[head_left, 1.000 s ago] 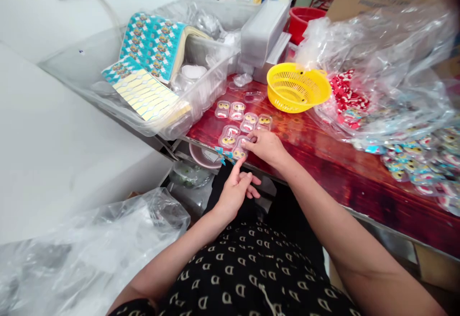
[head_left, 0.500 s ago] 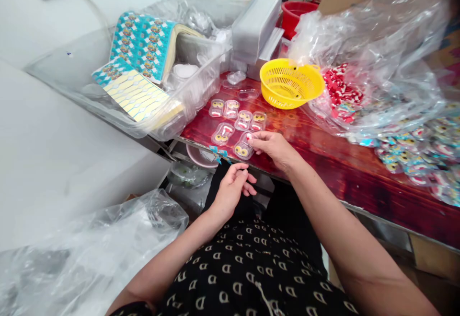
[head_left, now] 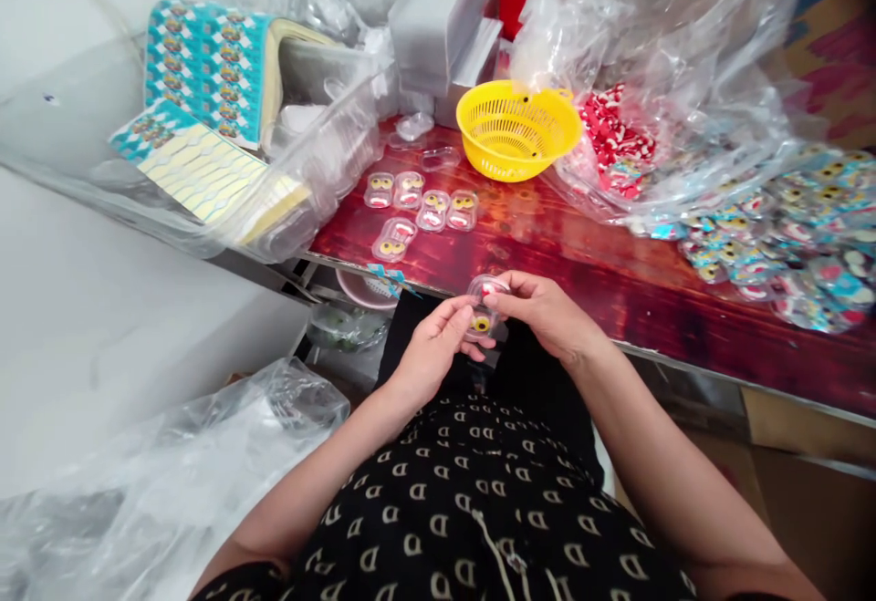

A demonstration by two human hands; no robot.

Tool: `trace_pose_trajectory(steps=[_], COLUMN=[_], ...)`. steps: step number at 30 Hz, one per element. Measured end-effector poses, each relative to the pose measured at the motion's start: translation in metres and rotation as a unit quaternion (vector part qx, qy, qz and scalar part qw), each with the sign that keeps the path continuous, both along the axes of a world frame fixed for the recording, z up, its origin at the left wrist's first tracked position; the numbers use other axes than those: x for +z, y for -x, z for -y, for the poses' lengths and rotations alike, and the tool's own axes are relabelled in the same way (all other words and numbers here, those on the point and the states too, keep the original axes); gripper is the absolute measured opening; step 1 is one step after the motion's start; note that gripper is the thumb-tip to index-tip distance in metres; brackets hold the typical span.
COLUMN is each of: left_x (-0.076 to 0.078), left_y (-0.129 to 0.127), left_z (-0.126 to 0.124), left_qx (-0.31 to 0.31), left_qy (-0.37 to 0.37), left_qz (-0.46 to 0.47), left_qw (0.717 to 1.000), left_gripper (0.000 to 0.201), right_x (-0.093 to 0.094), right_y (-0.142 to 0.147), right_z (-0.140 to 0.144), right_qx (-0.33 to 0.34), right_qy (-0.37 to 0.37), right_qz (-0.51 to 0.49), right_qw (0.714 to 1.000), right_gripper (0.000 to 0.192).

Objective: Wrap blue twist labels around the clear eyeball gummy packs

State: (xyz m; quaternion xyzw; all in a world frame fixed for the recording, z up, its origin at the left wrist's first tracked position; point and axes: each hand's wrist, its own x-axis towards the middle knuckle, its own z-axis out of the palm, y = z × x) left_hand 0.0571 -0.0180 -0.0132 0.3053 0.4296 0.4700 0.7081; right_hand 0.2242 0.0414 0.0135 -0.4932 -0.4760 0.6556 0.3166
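Closest in, both hands meet just off the near edge of the red counter [head_left: 616, 282], over the person's lap. The left hand [head_left: 431, 355] and right hand [head_left: 547, 314] each pinch the same little clear plastic case [head_left: 483, 309] between fingertips, so both grips are closed on it; it's got a yellow bit and a red bit inside. Just past the case, on the counter, five more filled cases [head_left: 417, 209] sit in a loose cluster. Behind those and a bit to the right is a yellow basket [head_left: 516, 127]. Left of the cluster there's a clear tray [head_left: 321, 163] with teal printed sheets [head_left: 205, 63]. Far right of the basket, a crumpled plastic bag [head_left: 684, 63] and a pile of packed pieces [head_left: 787, 236].
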Motion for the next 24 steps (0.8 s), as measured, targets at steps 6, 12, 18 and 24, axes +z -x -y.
trace_pose_trajectory(steps=[6, 12, 18, 24], left_x=[0.002, 0.006, 0.005, -0.010], left_y=[-0.001, 0.001, 0.011, 0.035], left_z=[0.002, 0.003, 0.012, 0.037], left_qx=[0.012, 0.040, -0.008, -0.018], left_qy=[-0.004, 0.003, 0.036, 0.078], left_qz=[-0.005, -0.056, 0.004, 0.024], left_qw=[1.000, 0.998, 0.999, 0.997], left_gripper=[0.039, 0.028, 0.034, 0.051], right_x=[0.001, 0.002, -0.009, -0.033], right_y=[0.002, 0.007, 0.020, 0.044], right_z=[0.005, 0.010, 0.027, 0.051], right_qx=[0.013, 0.005, -0.051, -0.028], right_qy=[-0.001, -0.034, -0.039, 0.029], right_qz=[-0.026, -0.008, 0.002, -0.010], right_qw=[1.000, 0.999, 0.998, 0.999], right_gripper=[0.032, 0.033, 0.033, 0.036])
